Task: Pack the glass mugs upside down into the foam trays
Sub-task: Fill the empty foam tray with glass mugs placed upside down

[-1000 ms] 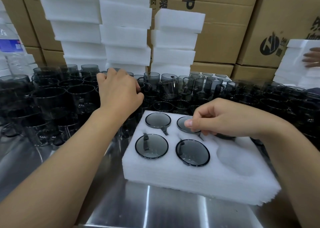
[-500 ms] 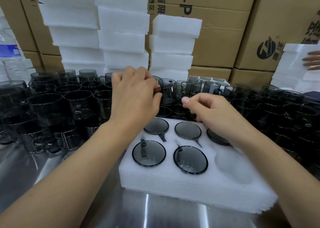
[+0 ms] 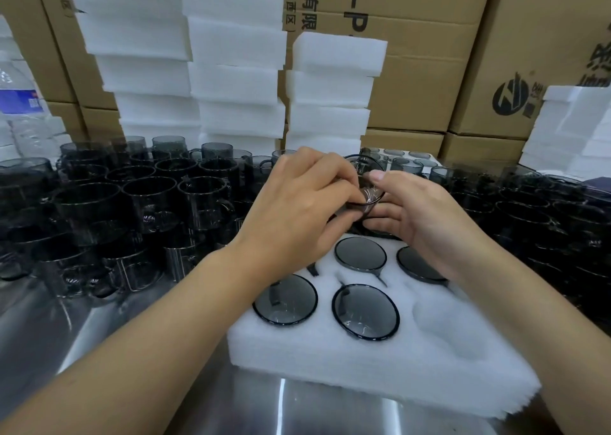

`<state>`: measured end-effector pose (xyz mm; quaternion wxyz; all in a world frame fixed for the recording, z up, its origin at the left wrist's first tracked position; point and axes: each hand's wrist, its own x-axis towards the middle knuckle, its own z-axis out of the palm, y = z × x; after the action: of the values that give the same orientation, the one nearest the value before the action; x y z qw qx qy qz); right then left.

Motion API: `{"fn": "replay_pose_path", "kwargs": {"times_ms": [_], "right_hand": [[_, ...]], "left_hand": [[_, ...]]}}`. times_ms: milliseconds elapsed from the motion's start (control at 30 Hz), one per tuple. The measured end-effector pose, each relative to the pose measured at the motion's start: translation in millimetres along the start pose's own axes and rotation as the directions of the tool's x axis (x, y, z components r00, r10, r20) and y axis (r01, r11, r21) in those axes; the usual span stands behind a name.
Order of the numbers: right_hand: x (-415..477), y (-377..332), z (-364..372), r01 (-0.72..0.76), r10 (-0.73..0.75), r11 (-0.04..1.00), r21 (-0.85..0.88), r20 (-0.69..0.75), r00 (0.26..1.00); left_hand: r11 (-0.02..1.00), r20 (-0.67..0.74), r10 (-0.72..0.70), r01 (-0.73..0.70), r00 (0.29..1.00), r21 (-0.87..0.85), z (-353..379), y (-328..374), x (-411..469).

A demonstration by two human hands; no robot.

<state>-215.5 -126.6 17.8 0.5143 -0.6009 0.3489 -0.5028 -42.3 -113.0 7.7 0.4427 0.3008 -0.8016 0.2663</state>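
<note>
The left hand [image 3: 297,210] and right hand [image 3: 426,216] together grip one smoky grey glass mug [image 3: 368,190] between them, above the white foam tray [image 3: 363,368].

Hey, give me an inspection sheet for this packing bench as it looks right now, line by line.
Surface: shiny metal table.
Job's things: foam tray with upside-down mugs showing in four pockets; front right pocket empty; upright mugs crowd the table behind and beside the tray.
Clutter: water bottle at far left.
Grips: left hand and right hand together hold a single mug above the tray's far edge.
Cables: nothing seen.
Surroundings: foam stacks and cardboard boxes behind.
</note>
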Motion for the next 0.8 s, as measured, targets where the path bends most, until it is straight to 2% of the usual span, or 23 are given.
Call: {"fn": "replay_pose_path", "kwargs": {"times_ms": [167, 333, 467, 633, 800], "right_hand": [[-3, 8, -2, -0.012, 0.012, 1.000, -0.009, -0.035, 0.999], [-6, 7, -2, 0.005, -0.004, 1.000, 0.028, -0.032, 0.999], [-5, 6, -6, 0.017, -0.014, 0.995, 0.096, -0.027, 1.000], [-8, 5, -8, 0.027, -0.022, 0.994, 0.102, -0.049, 0.999], [-14, 3, -8, 0.067, -0.062, 0.992, 0.108, -0.056, 0.997]], "left_hand": [[0.978, 0.095, -0.155, 0.166, 0.983, -0.124, 3, 1, -4], [0.890, 0.183, -0.319, 0.360, 0.930, -0.279, 3, 2, -6], [0.846, 0.267, -0.359, 0.432, 0.894, -0.311, 6, 0, -7], [0.801, 0.379, -0.377, 0.503, 0.845, -0.325, 9, 0, -8], [0.769, 0.405, -0.380, 0.528, 0.831, -0.361, 10, -1, -8]]}}
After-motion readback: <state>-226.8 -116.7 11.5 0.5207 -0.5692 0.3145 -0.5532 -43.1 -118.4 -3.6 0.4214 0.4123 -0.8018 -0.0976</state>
